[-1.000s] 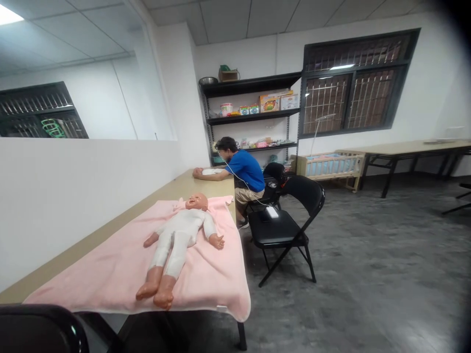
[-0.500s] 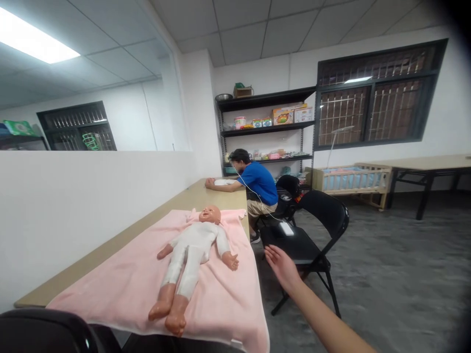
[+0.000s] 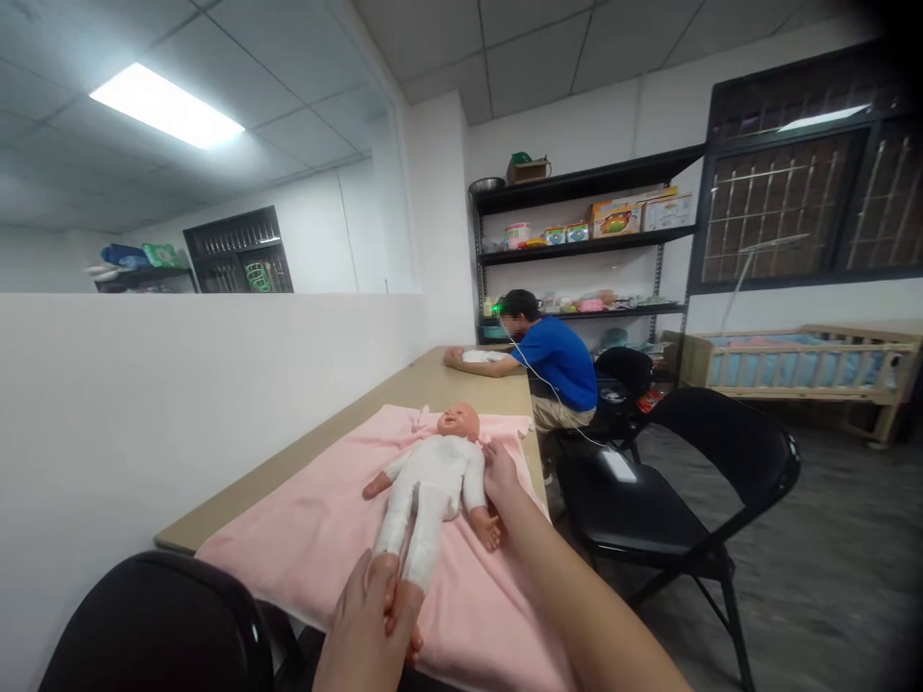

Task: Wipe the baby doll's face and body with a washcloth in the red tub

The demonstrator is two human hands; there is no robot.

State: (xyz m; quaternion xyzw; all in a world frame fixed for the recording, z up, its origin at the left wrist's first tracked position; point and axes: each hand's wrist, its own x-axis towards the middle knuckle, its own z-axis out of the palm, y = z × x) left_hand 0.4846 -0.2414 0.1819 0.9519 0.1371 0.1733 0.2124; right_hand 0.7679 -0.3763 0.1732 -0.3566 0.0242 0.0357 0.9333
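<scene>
A baby doll (image 3: 438, 471) with a white cloth body and bare brown head, hands and feet lies face up on a pink blanket (image 3: 310, 514). At its lower end my left hand (image 3: 364, 625) is closed round the lower legs and feet, partly covering them. My right hand (image 3: 500, 471) touches the doll beside its shoulder and upper arm, its fingers loosely bent and not closed round the arm. The fingertips there are partly hidden.
The blanket covers the near part of a long table (image 3: 216, 509) along a low white wall. A person in a blue shirt (image 3: 562, 360) leans over the far end. Black folding chairs (image 3: 641, 500) stand to the right, and another chair back (image 3: 155, 625) is at front left.
My right hand has moved left from above the chair to the doll's shoulder. My left hand has come into view and taken hold of the doll's legs. The view has turned left.
</scene>
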